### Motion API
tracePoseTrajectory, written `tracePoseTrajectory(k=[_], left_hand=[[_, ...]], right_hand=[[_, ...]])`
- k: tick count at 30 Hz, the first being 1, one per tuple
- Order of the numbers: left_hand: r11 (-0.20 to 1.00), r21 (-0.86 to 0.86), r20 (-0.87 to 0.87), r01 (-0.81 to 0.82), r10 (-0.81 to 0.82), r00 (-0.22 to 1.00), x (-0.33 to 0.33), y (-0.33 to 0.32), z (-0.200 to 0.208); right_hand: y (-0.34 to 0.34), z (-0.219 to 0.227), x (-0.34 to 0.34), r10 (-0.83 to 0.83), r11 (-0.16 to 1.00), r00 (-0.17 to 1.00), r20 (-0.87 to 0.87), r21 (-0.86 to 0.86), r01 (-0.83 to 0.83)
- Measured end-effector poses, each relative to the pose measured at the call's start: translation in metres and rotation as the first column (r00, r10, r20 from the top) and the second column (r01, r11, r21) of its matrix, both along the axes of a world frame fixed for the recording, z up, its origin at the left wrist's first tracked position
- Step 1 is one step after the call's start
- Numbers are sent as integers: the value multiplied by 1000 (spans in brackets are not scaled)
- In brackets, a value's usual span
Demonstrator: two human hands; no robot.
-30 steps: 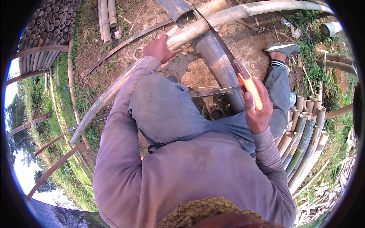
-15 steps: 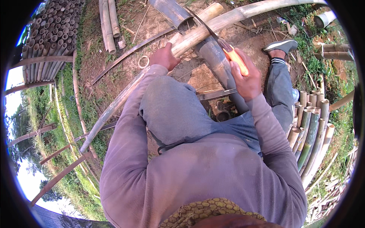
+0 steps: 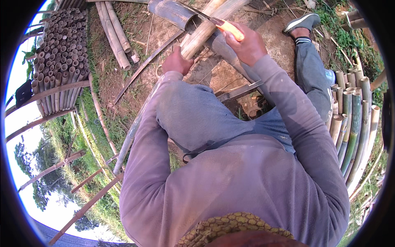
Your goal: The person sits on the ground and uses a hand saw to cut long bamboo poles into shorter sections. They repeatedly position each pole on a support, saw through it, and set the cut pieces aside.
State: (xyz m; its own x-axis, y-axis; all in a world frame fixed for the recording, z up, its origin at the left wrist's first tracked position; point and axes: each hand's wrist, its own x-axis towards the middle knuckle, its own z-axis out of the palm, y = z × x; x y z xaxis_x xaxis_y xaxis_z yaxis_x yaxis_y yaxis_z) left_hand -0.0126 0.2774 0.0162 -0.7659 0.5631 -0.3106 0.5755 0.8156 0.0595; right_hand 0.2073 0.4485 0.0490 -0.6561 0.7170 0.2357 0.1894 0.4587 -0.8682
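Observation:
My left hand grips a long pale bamboo pole that runs from my left knee up to the top of the view. My right hand is closed on the orange handle of a knife, whose dark blade lies against the pole just beyond my left hand. A wider dark split bamboo half lies under the pole on the bare ground. I sit with bent knees in grey trousers, and my right foot in a grey shoe rests at the upper right.
A stack of cut bamboo tubes stands at the upper left, with loose poles beside it. A row of green and tan bamboo lengths lies along my right. Thin bamboo strips cross the dirt near my legs. Grass lies at left.
My right hand has swung the knife down from beside my right knee to the pole. My left hand has kept its grip on the pole, and the view has tilted forward.

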Motion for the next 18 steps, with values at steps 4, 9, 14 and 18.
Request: tracePoseTrajectory(k=[4, 9, 14, 18], left_hand=[[1000, -25, -4, -14, 14, 1000, -3, -10, -5], [999, -27, 30, -24, 25, 999, 1, -8, 0], [1000, 2, -24, -6, 6, 1000, 3, 4, -2], [999, 3, -47, -37, 37, 998, -6, -3, -2]], right_hand=[[-41, 1, 141, 64, 998, 997, -42, -8, -64], [-44, 7, 153, 68, 997, 998, -10, 30, -67], [15, 4, -24, -3, 997, 999, 48, 79, -1], [-19, -4, 56, 33, 999, 998, -58, 31, -32]])
